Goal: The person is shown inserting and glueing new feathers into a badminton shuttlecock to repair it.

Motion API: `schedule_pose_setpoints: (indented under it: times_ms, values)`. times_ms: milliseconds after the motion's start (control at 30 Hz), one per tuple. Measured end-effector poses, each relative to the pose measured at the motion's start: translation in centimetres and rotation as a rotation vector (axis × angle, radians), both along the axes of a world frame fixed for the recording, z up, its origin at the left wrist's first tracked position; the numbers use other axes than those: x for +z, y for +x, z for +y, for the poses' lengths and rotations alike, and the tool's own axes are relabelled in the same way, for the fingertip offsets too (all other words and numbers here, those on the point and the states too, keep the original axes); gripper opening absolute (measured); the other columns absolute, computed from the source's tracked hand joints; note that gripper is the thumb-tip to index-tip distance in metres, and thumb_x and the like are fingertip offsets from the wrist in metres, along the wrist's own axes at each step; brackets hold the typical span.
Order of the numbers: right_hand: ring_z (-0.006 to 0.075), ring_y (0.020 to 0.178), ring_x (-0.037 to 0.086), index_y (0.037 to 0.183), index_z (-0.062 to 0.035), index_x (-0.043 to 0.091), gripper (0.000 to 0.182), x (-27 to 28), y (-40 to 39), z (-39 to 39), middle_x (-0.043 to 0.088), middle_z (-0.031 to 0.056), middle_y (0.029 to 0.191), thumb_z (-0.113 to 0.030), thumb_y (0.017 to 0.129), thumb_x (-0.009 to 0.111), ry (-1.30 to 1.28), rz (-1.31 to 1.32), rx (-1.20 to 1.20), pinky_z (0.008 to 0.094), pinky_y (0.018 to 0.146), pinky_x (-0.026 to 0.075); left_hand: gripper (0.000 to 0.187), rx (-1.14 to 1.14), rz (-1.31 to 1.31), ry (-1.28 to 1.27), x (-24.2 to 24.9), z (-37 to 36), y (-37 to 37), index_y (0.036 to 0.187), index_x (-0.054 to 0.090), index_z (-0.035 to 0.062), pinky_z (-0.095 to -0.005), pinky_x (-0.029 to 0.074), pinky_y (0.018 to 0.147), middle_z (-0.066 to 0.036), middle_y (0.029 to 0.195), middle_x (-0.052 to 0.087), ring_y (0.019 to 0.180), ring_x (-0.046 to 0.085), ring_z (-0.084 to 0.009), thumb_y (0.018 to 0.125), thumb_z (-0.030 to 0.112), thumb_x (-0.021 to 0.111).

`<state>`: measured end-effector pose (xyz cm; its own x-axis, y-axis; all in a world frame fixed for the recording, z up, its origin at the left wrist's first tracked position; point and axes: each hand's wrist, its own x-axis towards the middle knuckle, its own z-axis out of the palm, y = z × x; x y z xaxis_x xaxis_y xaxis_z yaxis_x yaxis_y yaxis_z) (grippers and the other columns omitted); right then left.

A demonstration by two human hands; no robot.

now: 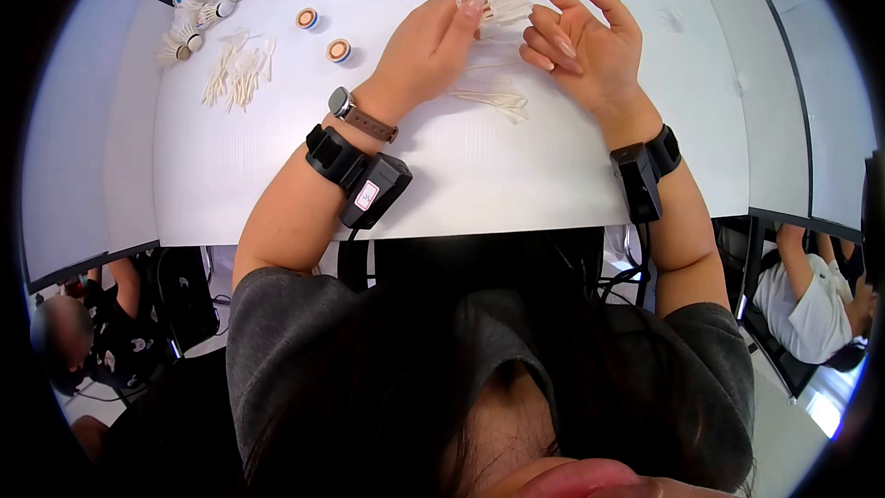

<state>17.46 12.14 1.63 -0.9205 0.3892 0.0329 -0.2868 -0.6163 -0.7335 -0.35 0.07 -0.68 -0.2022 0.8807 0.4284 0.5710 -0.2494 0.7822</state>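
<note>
Pinching by thumb and fingers, the left hand (pixel 424 51) is gripping a pale shuttlecock skirt (pixel 507 2) at its narrow, ringed end. The skirt is hovering over the far middle of the white table (pixel 553 189), its long axis running roughly left to right, its flared mouth facing right. The right hand (pixel 590 55) is lying open, palm up, fingers loosely curling, one fingertip meeting or nearly meeting the flare; contact is not resolving clearly. Loose white pieces (pixel 498 101) are lying nearer. Judged by look, the skirt is weighing little, its thin vanes flexing and creasing easily; the firmer ring is offering the safest hold.
</note>
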Motion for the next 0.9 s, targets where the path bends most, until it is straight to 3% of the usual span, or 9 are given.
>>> schedule_pose_setpoints:
  times_ms: [267,367,767,867,900]
  values:
    - [0.0074,0.048,0.029,0.133,0.0057,0.047,0.06,-0.1,0.1,0.1,0.037,-0.0031,0.06,-0.043,0.101,0.035,-0.01,0.028,0.01,0.0243,0.059,0.033,0.044,-0.006,-0.027,-0.029,0.3,-0.2,0.2,0.098,0.059,0.0016,-0.0352,0.047,0.07,-0.011,0.08,0.06,0.073,0.057,-0.0246,0.108,0.037,0.035]
    - [0.0121,0.049,0.03,0.128,0.0041,0.051,0.057,-0.1,0.2,0.4,0.038,0.0006,0.059,-0.043,0.101,0.033,-0.114,0.076,0.049,0.0275,0.061,0.036,0.044,-0.008,-0.01,-0.027,0.2,-0.2,0.1,0.098,0.059,0.0014,-0.0353,0.047,0.071,-0.011,0.08,0.06,0.073,0.057,-0.0249,0.108,0.037,0.035]
    - [0.0113,0.051,0.03,0.121,0.004,0.053,0.056,-0.4,0.4,0.9,0.036,-0.0006,0.061,-0.045,0.098,0.038,-0.175,0.117,0.051,0.029,0.061,0.033,0.043,-0.017,-0.053,-0.02,0.2,-0.2,0.3,0.101,0.059,0.0009,-0.0355,0.048,0.074,-0.012,0.081,0.061,0.076,0.058,-0.025,0.108,0.036,0.035]
    - [0.0117,0.051,0.03,0.12,0.004,0.053,0.056,-0.5,0.4,1.1,0.037,-0.0003,0.061,-0.045,0.098,0.039,-0.182,0.114,0.046,0.0293,0.061,0.033,0.044,-0.038,-0.043,-0.027,-0.1,-0.2,-0.1,0.118,0.055,0.0015,-0.026,0.043,0.073,-0.004,0.093,0.06,0.079,0.049,-0.0116,0.11,0.036,0.03]
    - [0.0119,0.051,0.03,0.12,0.0041,0.052,0.056,-0.6,0.4,1.2,0.038,-0.0001,0.061,-0.045,0.098,0.039,-0.179,0.11,0.047,0.0294,0.061,0.033,0.045,-0.035,-0.065,-0.031,-0.2,-0.2,-0.2,0.119,0.054,0.0015,-0.0263,0.043,0.074,-0.004,0.094,0.06,0.08,0.049,-0.0118,0.109,0.038,0.03]
